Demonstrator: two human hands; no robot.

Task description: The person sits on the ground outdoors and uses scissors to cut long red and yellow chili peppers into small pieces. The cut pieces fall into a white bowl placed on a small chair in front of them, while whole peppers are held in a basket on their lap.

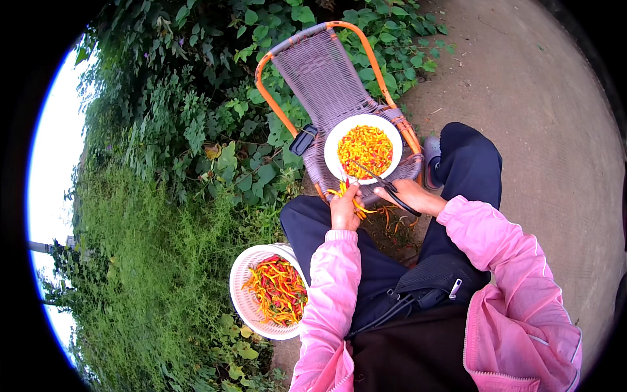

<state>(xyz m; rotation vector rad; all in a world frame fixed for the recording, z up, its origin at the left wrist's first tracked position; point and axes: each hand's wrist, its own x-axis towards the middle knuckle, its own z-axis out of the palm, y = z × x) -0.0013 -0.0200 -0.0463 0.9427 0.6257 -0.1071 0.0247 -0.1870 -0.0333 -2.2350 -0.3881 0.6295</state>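
Note:
A small bunch of long yellow and red chili peppers (363, 211) is gripped in my left hand (346, 211), just below the near rim of a white bowl. My right hand (411, 196) holds scissors with black handles (404, 202), their blades apart and pointing up-left over the bowl's near edge. Cut yellow and red chili pieces (365, 151) fill the middle of the white bowl (335, 165). The bowl rests on the seat of a woven chair (323, 78) with an orange frame.
A white plastic basket (243, 294) of whole chilies (279, 291) stands by my left leg. A black object (303, 140) is at the chair's left side. Chilies (389, 215) lie on the ground below the seat. Dense plants (161, 235) grow on the left; bare ground (543, 147) extends right.

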